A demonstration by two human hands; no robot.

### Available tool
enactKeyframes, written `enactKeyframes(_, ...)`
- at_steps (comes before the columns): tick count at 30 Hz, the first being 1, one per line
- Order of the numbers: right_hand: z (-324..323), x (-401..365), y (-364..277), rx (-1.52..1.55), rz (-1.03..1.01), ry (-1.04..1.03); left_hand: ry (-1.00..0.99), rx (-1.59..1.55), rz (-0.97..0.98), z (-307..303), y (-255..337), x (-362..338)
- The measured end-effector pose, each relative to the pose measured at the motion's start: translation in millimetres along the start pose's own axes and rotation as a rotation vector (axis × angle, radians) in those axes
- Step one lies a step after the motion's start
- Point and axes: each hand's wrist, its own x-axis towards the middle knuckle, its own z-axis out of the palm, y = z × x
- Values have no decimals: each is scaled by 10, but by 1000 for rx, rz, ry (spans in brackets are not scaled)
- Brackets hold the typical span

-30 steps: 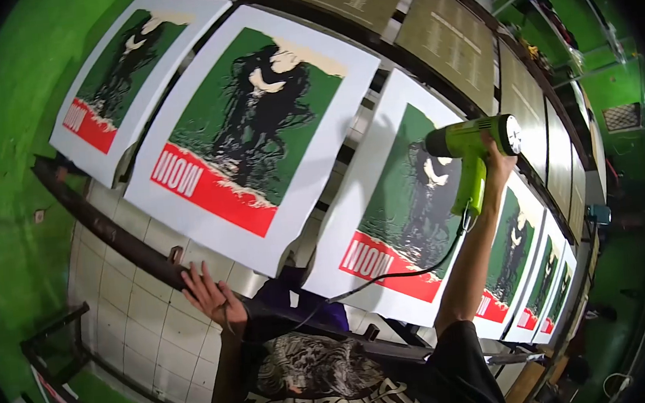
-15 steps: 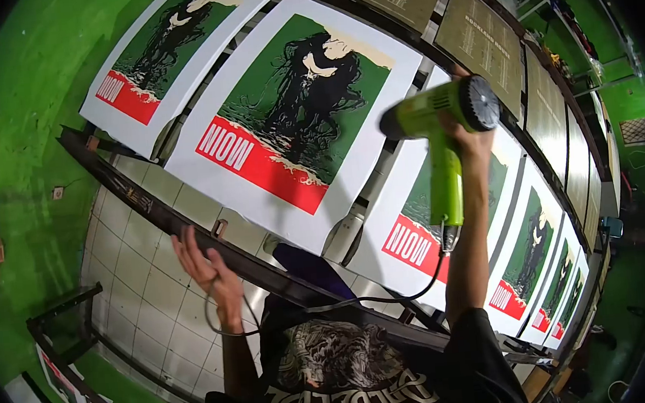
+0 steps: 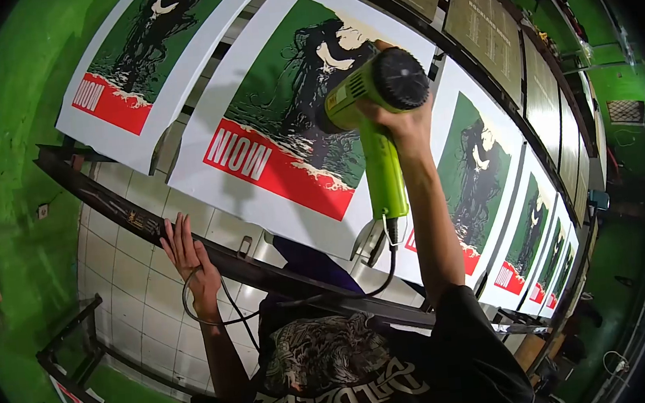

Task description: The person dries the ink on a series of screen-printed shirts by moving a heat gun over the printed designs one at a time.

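Observation:
A green heat gun (image 3: 385, 169) with a black rear cap is held by its handle in my right hand (image 3: 401, 122), over the right part of a white printed panel (image 3: 202, 135). Its nozzle points left over the dark figure in the print. The panel carries a green picture and a red band with white letters. Below the panel, my left hand (image 3: 192, 260) has its fingers extended beside the dark metal rail (image 3: 216, 261), holding nothing. A black cable (image 3: 372, 289) runs from the gun handle toward my left wrist, where it loops.
More printed panels (image 3: 124, 81) (image 3: 476, 165) lie along the rack on both sides. Brown panels (image 3: 480, 30) with small lettering stand behind. A dark metal frame (image 3: 71, 354) is at lower left, above a tiled floor (image 3: 134, 283).
The heat gun and my right hand have moved left, from the panel's right edge to over its print. My left hand has shifted slightly left. The view has shifted too.

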Motion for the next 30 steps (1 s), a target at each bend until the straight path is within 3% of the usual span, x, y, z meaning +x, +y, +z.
enactKeyframes(2, 50, -24, -18, -27, 181, 25, -13, 10, -4, 1, -39, 28)
enactKeyframes(6, 131, 1, 90, -169, 39, 73, -2, -2, 6, 0, -55, 78)
enactKeyframes(10, 217, -42, 52, -113, 120, 120, -14, 7, 0, 1, -58, 77)
enactKeyframes(14, 202, -3, 140, -230, -17, 93, -20, 44, -2, -59, -102, 144)
enactKeyframes(16, 196, -36, 195, -195, 55, 108, 3, 60, -34, -165, -188, 236)
enactKeyframes(18, 235, -62, 234, -383, -10, 114, 2, 59, -35, -233, -253, 348)
enactKeyframes(20, 273, -67, 209, -365, -42, 108, -34, 42, -3, -267, -312, 424)
enactKeyframes(22, 352, -124, 71, -128, 168, 181, -73, 56, 36, -278, -303, 473)
enactKeyframes(26, 321, -128, 171, -315, 22, 152, -123, 127, 77, -182, -374, 472)
enactKeyframes(30, 472, -156, -20, -120, 140, 228, -60, 94, 48, -190, -424, 526)
